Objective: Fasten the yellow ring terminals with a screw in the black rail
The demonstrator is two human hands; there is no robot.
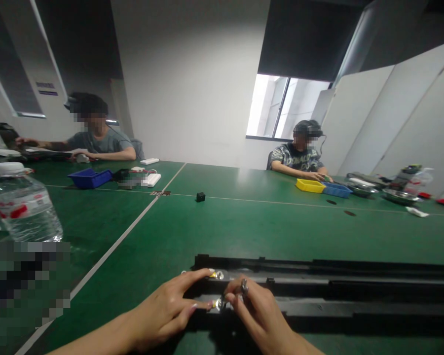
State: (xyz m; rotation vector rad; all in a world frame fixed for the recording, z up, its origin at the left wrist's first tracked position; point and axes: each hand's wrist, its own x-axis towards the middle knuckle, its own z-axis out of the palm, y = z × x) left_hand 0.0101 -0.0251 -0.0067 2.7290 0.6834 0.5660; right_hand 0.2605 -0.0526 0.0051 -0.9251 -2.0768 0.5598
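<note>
Spreads the left hand (166,303) at lower centre of the frame with grip released, laying fingertips against two small shiny fittings (219,275) near the left end of long black rails (355,291) stretching to the right edge across the green desk (288,231). Curls the right hand (261,310) just beside, over the same end, with a shiny metal piece (244,287) at the fingers; cannot tell whether clenched on anything.
</note>
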